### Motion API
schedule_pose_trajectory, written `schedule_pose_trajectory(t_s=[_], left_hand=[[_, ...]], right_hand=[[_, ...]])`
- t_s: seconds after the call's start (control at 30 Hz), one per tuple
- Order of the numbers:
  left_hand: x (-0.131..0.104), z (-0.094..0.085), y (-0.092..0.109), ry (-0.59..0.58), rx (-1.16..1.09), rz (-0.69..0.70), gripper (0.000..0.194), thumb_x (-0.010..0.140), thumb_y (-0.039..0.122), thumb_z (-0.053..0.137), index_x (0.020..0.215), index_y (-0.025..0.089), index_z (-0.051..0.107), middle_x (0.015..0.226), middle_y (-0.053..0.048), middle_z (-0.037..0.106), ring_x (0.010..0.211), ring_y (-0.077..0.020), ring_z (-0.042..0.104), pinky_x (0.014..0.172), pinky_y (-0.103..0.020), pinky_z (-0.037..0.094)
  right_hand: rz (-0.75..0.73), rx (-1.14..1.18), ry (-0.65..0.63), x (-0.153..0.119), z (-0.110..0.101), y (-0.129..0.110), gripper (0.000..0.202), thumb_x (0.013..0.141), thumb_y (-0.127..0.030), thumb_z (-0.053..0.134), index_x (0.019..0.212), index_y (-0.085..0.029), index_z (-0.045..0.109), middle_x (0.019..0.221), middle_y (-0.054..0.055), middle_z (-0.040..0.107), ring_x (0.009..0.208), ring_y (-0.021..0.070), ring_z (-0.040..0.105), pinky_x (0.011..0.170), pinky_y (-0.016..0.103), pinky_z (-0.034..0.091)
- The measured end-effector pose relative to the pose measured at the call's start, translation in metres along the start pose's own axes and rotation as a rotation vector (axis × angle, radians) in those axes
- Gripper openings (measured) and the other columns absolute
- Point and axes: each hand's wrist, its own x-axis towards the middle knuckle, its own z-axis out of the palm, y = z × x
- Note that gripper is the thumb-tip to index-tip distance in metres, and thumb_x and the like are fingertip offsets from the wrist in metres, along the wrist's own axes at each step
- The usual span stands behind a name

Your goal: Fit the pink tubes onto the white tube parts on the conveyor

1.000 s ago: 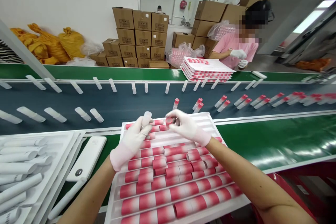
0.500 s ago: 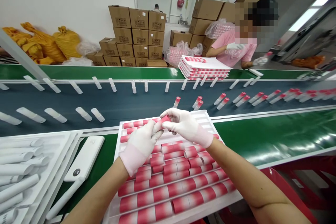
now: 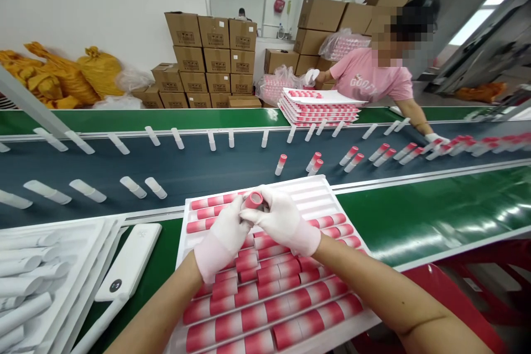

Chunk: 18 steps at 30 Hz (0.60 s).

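Above a white ridged tray, both of my gloved hands meet around one short red tube, whose round open end is turned toward me. My left hand is closed on its lower left side. From the right, my right hand pinches the same tube, its fingers covering part of it. Rows of red-and-white tube pieces fill much of the tray below my hands; some lie on top of others. Part of the tray is hidden by my hands and forearms.
Beyond the tray runs a dark belt carrying upright white tubes and red-topped tubes. At left are stacked trays of white tubes and a white handheld device. Across the belt, a co-worker reaches toward red-topped tubes beside stacked trays.
The tube in my hands has been tilted so its open end faces me, and both hands have dropped slightly. The co-worker's one arm now stretches to the belt, the other behind the tray stack.
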Motion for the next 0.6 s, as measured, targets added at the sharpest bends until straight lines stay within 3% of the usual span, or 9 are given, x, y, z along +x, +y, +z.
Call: schedule_pose_trajectory(t_s=[0.07, 0.13, 0.27, 0.33, 0.43, 0.6], left_hand=[[0.003, 0.003, 0.001, 0.009, 0.0, -0.011, 0.013, 0.092, 0.029, 0.047, 0.086, 0.024, 0.058, 0.085, -0.007, 0.065, 0.083, -0.024, 0.064, 0.076, -0.041, 0.058], [0.003, -0.003, 0.005, -0.036, -0.015, -0.01, 0.016, 0.094, 0.032, 0.046, 0.087, 0.025, 0.059, 0.091, -0.006, 0.067, 0.089, -0.0243, 0.065, 0.08, -0.041, 0.058], [-0.003, -0.033, 0.013, -0.341, -0.053, -0.104, 0.011, 0.088, 0.032, 0.058, 0.082, 0.023, 0.061, 0.085, -0.002, 0.069, 0.083, -0.0218, 0.067, 0.076, -0.034, 0.057], [-0.006, -0.042, 0.011, -0.402, -0.053, -0.143, 0.018, 0.09, 0.033, 0.057, 0.076, 0.022, 0.058, 0.074, -0.001, 0.064, 0.073, -0.0188, 0.064, 0.07, -0.031, 0.055], [-0.009, -0.032, 0.002, -0.181, 0.039, -0.027, 0.026, 0.095, 0.042, 0.054, 0.078, 0.022, 0.055, 0.07, 0.001, 0.057, 0.071, -0.0173, 0.06, 0.067, -0.029, 0.052], [0.002, 0.008, -0.008, 0.125, 0.2, 0.066, 0.03, 0.1, 0.045, 0.042, 0.088, 0.022, 0.056, 0.08, -0.003, 0.061, 0.074, -0.0203, 0.062, 0.068, -0.034, 0.053]], right_hand=[[-0.024, -0.056, 0.073, 0.0, 0.006, 0.004, 0.023, 0.08, -0.031, 0.073, 0.076, -0.022, 0.053, 0.072, -0.004, 0.058, 0.067, 0.0138, 0.056, 0.061, 0.027, 0.046], [-0.047, -0.064, 0.034, 0.002, 0.004, 0.002, 0.026, 0.079, -0.034, 0.075, 0.079, -0.023, 0.052, 0.073, -0.005, 0.057, 0.068, 0.0143, 0.056, 0.061, 0.027, 0.046], [-0.032, 0.112, -0.295, 0.01, -0.023, -0.018, 0.016, 0.085, -0.03, 0.067, 0.094, -0.025, 0.055, 0.079, -0.005, 0.064, 0.072, 0.0155, 0.064, 0.068, 0.029, 0.052], [-0.058, 0.099, -0.357, 0.014, -0.038, -0.029, 0.013, 0.086, -0.027, 0.064, 0.097, -0.023, 0.058, 0.082, -0.004, 0.066, 0.075, 0.0155, 0.066, 0.072, 0.03, 0.053], [-0.134, 0.018, -0.279, 0.013, -0.042, -0.034, 0.011, 0.087, -0.03, 0.062, 0.093, -0.021, 0.062, 0.083, -0.002, 0.066, 0.079, 0.0155, 0.064, 0.075, 0.029, 0.052], [-0.067, -0.082, 0.017, 0.007, -0.014, -0.016, 0.011, 0.09, -0.033, 0.059, 0.087, -0.023, 0.059, 0.077, -0.003, 0.061, 0.07, 0.0136, 0.057, 0.065, 0.026, 0.047]])
